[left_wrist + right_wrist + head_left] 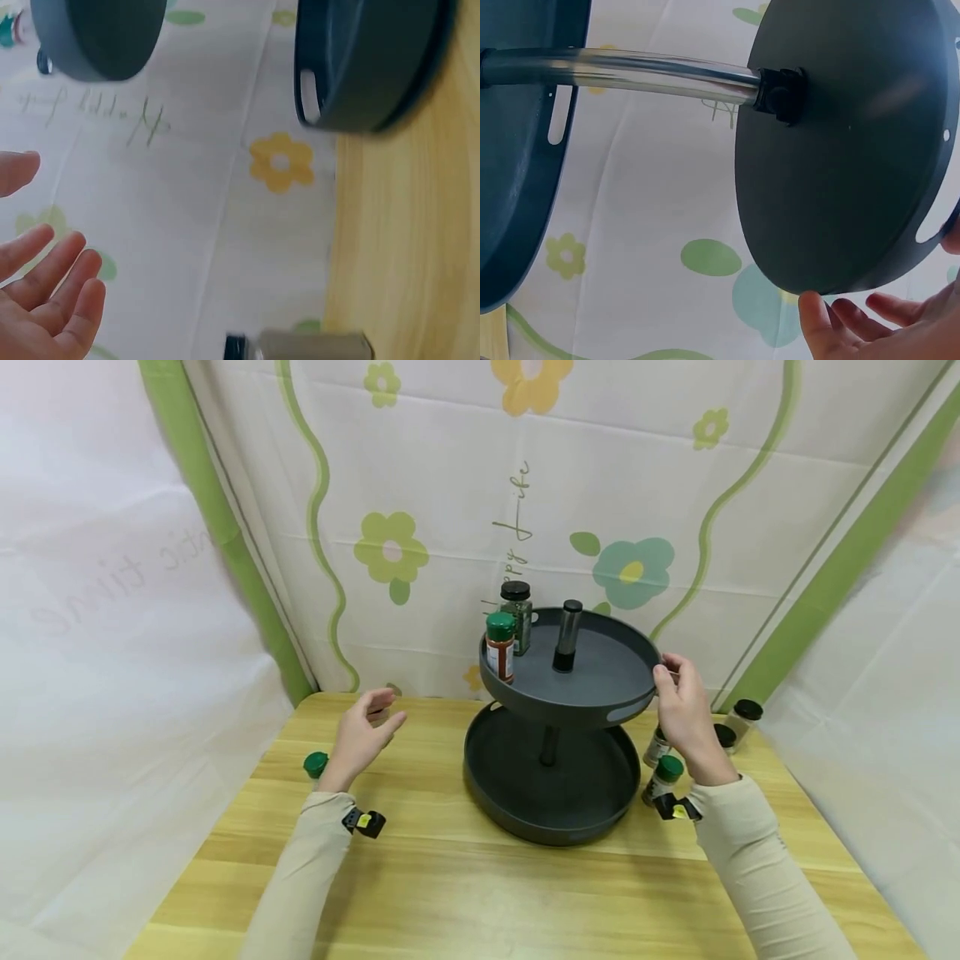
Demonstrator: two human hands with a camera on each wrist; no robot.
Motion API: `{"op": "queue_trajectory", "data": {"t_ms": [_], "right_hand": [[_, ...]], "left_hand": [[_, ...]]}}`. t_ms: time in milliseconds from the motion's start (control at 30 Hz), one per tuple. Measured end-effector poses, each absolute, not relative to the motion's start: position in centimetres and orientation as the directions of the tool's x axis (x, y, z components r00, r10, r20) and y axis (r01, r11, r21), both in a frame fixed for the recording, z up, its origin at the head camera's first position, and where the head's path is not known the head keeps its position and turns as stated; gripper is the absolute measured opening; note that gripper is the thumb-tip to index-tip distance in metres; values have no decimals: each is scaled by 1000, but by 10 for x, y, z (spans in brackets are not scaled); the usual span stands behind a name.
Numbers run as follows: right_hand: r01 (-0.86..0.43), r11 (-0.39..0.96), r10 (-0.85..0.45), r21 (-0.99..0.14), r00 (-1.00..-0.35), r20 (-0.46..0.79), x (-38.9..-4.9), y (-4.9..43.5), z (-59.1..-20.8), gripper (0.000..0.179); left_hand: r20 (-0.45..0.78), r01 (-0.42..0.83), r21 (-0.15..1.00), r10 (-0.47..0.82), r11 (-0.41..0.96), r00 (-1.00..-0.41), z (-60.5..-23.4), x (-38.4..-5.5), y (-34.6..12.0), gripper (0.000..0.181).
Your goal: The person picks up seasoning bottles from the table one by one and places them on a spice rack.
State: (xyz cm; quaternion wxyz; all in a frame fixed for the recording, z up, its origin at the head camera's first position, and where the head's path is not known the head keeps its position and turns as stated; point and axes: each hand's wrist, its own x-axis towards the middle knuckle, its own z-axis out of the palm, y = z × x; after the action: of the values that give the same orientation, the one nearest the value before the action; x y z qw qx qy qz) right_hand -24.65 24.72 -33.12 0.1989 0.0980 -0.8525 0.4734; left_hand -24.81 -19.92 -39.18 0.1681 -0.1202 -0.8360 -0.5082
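Note:
A dark grey two-tier round tray (551, 835) stands on the table, its tiers joined by a central post (660, 73). My right hand (684, 710) holds the right rim of the upper tier (607, 672). In the right wrist view its fingertips (814, 304) meet the tier's underside edge, with the thumb near the handle slot. On the upper tier stand a green-capped jar of red spice (500, 652) and a black-capped jar of green herbs (517, 622), both at the left. My left hand (363, 735) hovers left of the tray, fingers loosely bent, holding nothing.
Right of the tray stand several spice jars, including a green-capped jar (663, 777) and a black-capped jar (744, 720). A green-capped jar (316, 765) is partly hidden behind my left wrist. Printed fabric (450, 468) closes in the wooden table (465, 893) behind and at both sides.

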Motion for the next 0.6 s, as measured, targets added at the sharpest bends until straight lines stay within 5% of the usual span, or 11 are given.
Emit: {"op": "queue_trajectory", "data": {"t_ms": [367,600], "right_hand": [[-362,509,18,-781,-902,431,-249,248,-335,62],[-352,496,11,-794,-912,411,-249,249,-335,61]], "left_hand": [[355,227,801,-134,554,-925,-417,-240,-257,51],[256,105,780,-161,616,-953,-426,-232,-282,73]]}}
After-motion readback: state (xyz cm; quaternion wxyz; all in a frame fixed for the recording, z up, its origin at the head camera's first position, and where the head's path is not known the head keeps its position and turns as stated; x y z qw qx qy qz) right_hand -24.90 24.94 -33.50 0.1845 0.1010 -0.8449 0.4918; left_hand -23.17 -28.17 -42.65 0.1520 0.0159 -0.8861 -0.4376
